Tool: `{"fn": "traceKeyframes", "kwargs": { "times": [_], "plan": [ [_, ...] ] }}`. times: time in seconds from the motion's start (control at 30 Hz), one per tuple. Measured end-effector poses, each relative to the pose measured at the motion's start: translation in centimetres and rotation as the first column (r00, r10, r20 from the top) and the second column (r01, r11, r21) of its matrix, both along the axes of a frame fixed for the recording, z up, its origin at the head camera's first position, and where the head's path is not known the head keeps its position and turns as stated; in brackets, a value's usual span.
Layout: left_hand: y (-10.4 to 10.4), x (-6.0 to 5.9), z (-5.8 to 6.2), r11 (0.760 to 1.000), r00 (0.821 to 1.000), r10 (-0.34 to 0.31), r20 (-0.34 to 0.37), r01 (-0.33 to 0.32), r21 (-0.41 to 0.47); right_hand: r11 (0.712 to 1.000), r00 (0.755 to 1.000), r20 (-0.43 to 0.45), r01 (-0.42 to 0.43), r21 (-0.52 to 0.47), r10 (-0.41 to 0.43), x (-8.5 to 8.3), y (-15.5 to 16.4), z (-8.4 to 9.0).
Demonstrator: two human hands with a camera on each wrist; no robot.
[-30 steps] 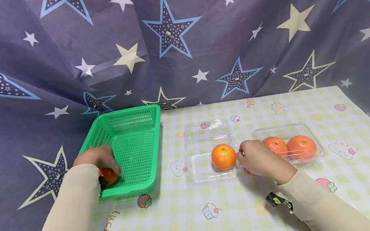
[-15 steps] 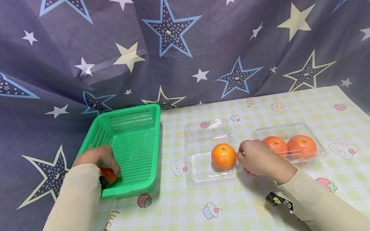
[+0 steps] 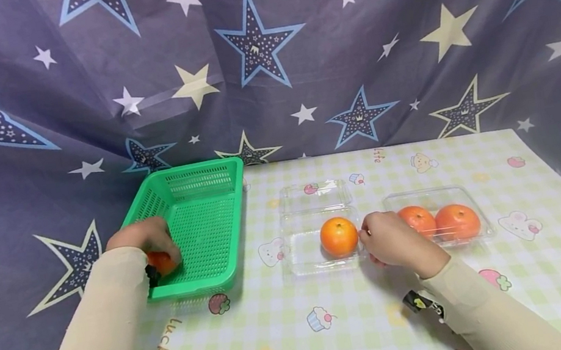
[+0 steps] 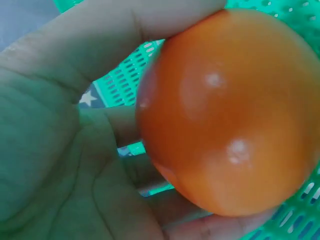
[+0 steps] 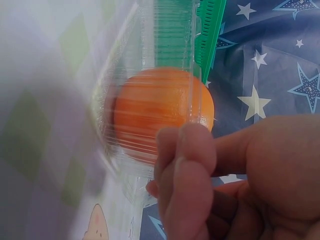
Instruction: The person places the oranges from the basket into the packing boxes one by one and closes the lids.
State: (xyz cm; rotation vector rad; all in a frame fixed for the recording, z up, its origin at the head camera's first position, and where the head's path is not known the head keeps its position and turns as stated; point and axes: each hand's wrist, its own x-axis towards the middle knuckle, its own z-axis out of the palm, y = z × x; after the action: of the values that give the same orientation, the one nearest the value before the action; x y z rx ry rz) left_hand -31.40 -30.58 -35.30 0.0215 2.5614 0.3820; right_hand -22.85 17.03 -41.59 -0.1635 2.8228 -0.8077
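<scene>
My left hand (image 3: 148,237) grips an orange (image 3: 162,261) low inside the near left corner of the green basket (image 3: 190,168). In the left wrist view this orange (image 4: 225,110) fills the palm (image 4: 60,150), with basket mesh (image 4: 125,80) behind it. My right hand (image 3: 388,238) pinches the right edge of an open clear plastic container (image 3: 305,257) that holds one orange (image 3: 339,237). The right wrist view shows curled fingers (image 5: 185,165) at the clear rim (image 5: 192,75), with that orange (image 5: 150,110) behind the plastic.
A second clear container (image 3: 437,195) just right of my right hand holds two oranges (image 3: 417,219) (image 3: 457,222). The open container's lid (image 3: 314,196) lies flat behind it. A checked tablecloth (image 3: 339,326) covers the table, and a star-printed curtain (image 3: 259,48) hangs behind.
My left hand and its orange have shifted very slightly left and back inside the basket. The right hand has not moved.
</scene>
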Motion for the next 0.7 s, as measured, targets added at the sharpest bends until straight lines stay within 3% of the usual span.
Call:
{"fn": "traceKeyframes", "kwargs": {
  "times": [0.37, 0.57, 0.7],
  "plan": [
    [0.5, 0.1, 1.2, 1.000, 0.980, -0.021, -0.200, 0.021, -0.006, 1.000, 1.000, -0.014, -0.001, -0.007, 0.001, 0.1, -0.1, 0.1],
    [1.0, 0.1, 1.4, 1.000, 0.955, -0.026, -0.296, 0.027, 0.000, 1.000, 1.000, -0.003, 0.000, 0.000, 0.000, 0.1, -0.1, 0.0],
    [1.6, 0.0, 1.6, 1.000, 0.924, -0.009, -0.383, 0.015, 0.012, 1.000, 1.000, 0.001, -0.002, 0.003, 0.002, 0.1, -0.2, 0.0]
  ]
}}
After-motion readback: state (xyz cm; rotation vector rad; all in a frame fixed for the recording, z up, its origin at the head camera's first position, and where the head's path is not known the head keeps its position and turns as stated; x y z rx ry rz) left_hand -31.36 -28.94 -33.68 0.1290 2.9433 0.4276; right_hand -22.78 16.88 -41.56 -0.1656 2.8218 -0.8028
